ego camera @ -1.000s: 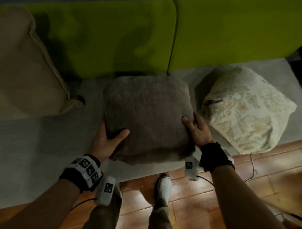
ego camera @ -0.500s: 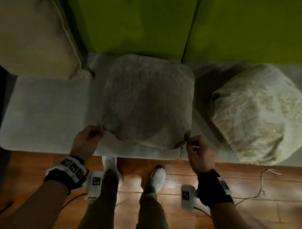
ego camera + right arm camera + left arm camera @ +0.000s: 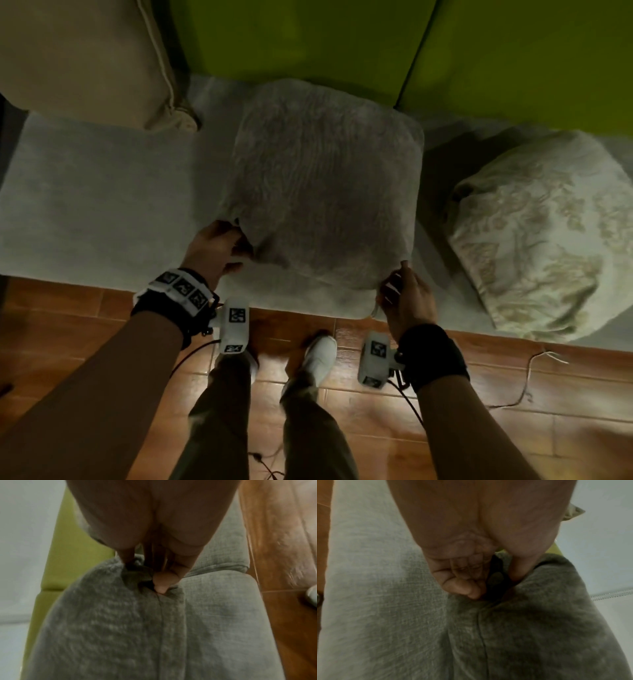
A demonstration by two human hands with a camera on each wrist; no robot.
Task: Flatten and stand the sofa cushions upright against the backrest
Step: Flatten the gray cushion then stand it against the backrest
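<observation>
A grey furry cushion (image 3: pixel 322 192) lies tilted on the grey sofa seat (image 3: pixel 96 205), its far edge near the green backrest (image 3: pixel 291 44). My left hand (image 3: pixel 219 250) pinches its near left corner, and my right hand (image 3: pixel 404 291) pinches its near right corner. The left wrist view shows curled fingers (image 3: pixel 462 586) gripping a bunched corner of the grey cushion (image 3: pixel 539 628). The right wrist view shows the thumb and fingers (image 3: pixel 163 582) nipping the other corner of the grey cushion (image 3: pixel 111 628). A cream floral cushion (image 3: pixel 541 233) lies slumped to the right.
A beige cushion (image 3: pixel 78 58) leans at the back left of the sofa. My legs and white shoes (image 3: pixel 318 353) stand on the wooden floor (image 3: pixel 513 411) just in front of the seat edge. A thin cord (image 3: pixel 527 377) trails on the floor at right.
Both hands slid from the cushion's sides down to its near corners and now pinch them. The cushion has been pulled out flatter, and my view has tilted down towards the floor.
</observation>
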